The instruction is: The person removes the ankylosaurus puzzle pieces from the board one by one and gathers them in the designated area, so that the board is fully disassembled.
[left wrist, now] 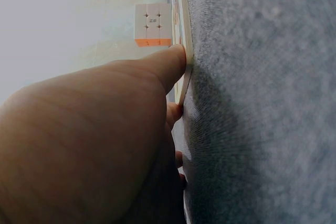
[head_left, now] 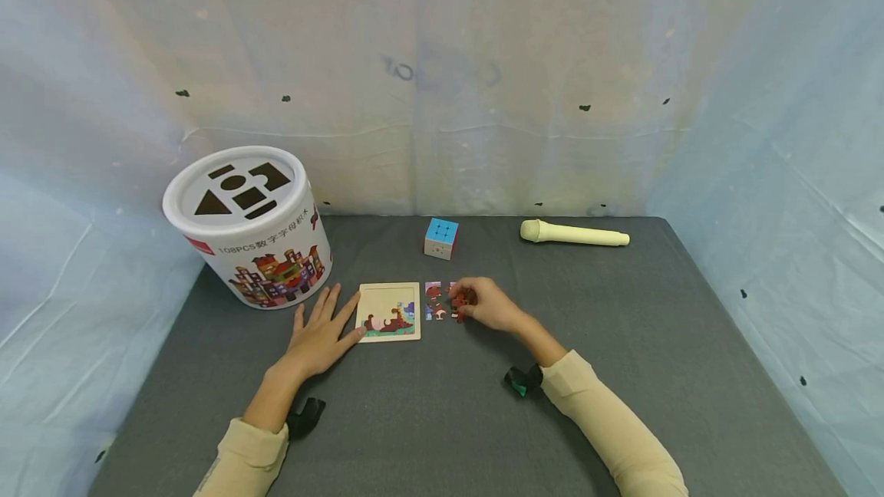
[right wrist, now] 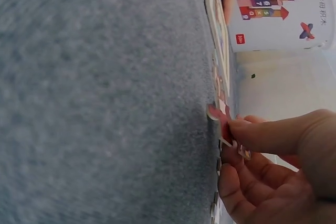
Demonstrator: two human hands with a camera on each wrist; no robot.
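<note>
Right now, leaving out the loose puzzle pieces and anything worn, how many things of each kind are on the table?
Puzzle board: 1
Bucket: 1
Cube: 1
Microphone: 1
Total: 4

On the table (head_left: 428,428), with the puzzle board (head_left: 376,297) as the clock's centre, the bucket (head_left: 252,244) stands at ten o'clock, the cube (head_left: 440,239) at one, the microphone (head_left: 576,233) farther off at two. Loose pieces (head_left: 433,292) lie just beside the board at three, the right hand (head_left: 489,304) over their far end. The left hand (head_left: 318,343) sits at eight, touching the board's edge.
</note>
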